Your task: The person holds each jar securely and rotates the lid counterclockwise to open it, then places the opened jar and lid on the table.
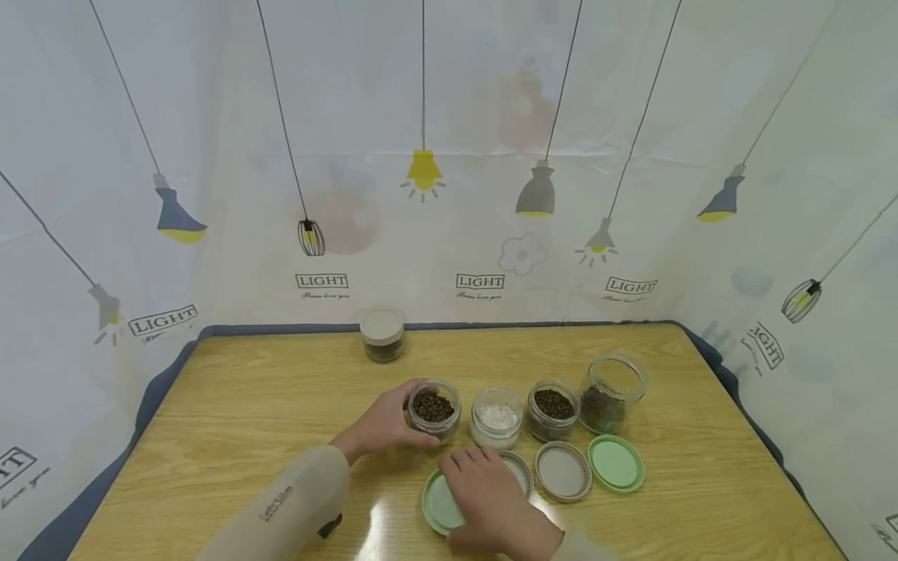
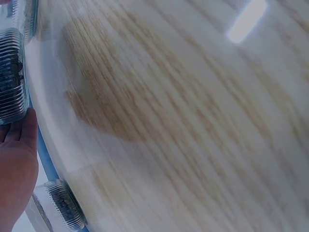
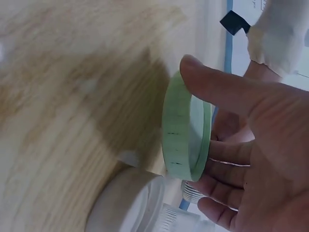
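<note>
A glass jar of dark coffee beans stands on the table, and my left hand holds it from the left, thumb in front and fingers behind. Only part of that jar and hand shows at the left edge of the left wrist view. My right hand grips a green lid low over the table, in front of the jar. In the right wrist view the lid is on edge between thumb and fingers. Beside it lies a beige lid, partly hidden by my right hand.
Rightward stand a jar of white grains, another bean jar and a larger jar with dark contents, all uncovered. Before them lie a beige lid and another green lid. A lidded jar stands at the back edge.
</note>
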A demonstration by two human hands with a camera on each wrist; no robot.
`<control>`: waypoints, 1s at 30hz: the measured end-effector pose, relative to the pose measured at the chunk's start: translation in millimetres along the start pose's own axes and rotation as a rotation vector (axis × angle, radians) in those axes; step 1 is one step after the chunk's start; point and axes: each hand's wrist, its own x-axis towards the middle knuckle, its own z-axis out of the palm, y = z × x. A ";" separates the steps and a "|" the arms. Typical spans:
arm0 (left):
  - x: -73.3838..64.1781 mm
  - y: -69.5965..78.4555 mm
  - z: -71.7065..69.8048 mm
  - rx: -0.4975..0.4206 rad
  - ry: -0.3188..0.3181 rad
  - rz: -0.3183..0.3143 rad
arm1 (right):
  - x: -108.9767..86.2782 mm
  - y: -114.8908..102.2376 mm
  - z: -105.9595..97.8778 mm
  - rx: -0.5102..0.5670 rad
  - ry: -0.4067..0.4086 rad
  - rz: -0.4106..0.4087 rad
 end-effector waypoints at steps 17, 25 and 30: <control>3.3 -4.2 2.0 0.007 -0.014 -0.003 | 6.1 -3.7 13.0 -0.045 -0.014 0.066; 2.8 -4.9 5.0 -0.005 -0.024 -0.018 | 4.0 -1.9 14.0 -0.063 -0.006 0.055; 0.8 -3.6 6.3 -0.006 -0.027 -0.033 | 3.1 -1.9 15.2 -0.059 0.015 0.056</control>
